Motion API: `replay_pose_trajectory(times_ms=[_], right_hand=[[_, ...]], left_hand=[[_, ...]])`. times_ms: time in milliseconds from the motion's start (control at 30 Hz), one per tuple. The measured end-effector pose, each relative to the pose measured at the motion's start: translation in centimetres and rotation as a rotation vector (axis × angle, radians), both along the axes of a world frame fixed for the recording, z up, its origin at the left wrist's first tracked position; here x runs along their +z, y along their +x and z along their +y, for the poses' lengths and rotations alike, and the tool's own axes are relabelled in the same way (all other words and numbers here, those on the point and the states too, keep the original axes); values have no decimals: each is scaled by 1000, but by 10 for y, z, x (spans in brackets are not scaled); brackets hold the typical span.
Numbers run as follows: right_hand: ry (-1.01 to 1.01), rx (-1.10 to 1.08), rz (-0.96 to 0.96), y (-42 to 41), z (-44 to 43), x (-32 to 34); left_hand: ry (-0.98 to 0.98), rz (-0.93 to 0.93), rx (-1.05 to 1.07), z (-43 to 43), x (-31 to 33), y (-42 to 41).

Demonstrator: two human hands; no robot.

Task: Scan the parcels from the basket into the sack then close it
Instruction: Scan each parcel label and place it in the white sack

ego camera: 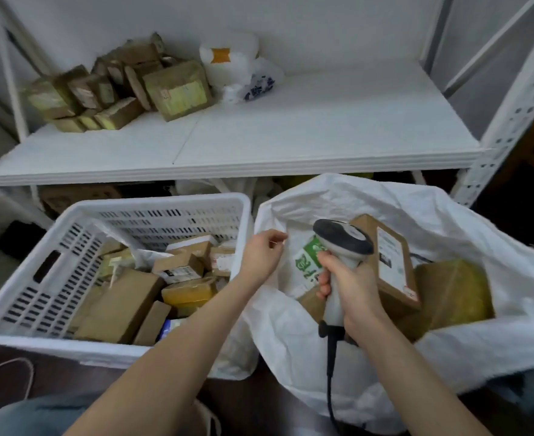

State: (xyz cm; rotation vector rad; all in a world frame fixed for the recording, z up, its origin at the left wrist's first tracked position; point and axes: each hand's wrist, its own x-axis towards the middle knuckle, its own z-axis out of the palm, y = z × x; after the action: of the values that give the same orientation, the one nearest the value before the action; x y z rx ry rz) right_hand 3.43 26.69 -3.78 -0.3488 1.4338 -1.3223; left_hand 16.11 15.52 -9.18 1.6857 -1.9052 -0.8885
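Shelf boxes (177,89): a blurred brown pile on the shelf (290,130), upper left; we judge them no part of this job.
Basket (165,204): white, slotted walls, on our left and just beside the sack.
Basket parcels (124,306): many left, mostly brown cartons and one yellow-taped. The big carton lies tilted, its long axis running away from us.
Left grip (262,253): at the sack's left rim, fingers curled. We cannot tell whether they pinch the fabric.
Scanner (342,237): grey handle, dark head tipped down into the sack, cable trailing toward us.
Right grip (350,284): wrapped round the scanner handle, over the sack mouth.
Sack (448,221): white woven, mouth wide open, not yet closed.
Sack parcels (394,262): a labelled carton on edge, a green-printed pouch to its left, a yellowish parcel to its right.
Relation: the next parcel lies left of both grips, down in the basket. The left grip is nearer, so we expect it to reach while the right keeps the scanner.
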Motion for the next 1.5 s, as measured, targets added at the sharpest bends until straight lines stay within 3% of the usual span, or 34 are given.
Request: replay_pose_trajectory(times_ms=[200, 333, 500, 667, 967, 1200, 1333, 1500], right_hand=[[22, 214, -104, 90, -49, -5], [63, 281, -111, 133, -81, -23], [81, 252, -68, 146, -110, -48], [81, 213, -76, 140, -125, -62], [71, 185, -86, 131, -126, -75], [79, 188, -72, 120, -111, -65], [26, 161, -105, 109, -92, -44], [-113, 81, -81, 101, -66, -7]], left_hand=[[146, -158, 227, -10, -35, 132], [236, -295, 268, -34, -69, 182], [199, -385, 141, -88, -110, 176], [460, -293, 316, -133, -137, 142], [599, 211, 595, -152, -164, 142], [618, 553, 776, -134, -116, 146], [615, 814, 729, -100, -53, 175], [480, 1068, 536, -51, 25, 189]])
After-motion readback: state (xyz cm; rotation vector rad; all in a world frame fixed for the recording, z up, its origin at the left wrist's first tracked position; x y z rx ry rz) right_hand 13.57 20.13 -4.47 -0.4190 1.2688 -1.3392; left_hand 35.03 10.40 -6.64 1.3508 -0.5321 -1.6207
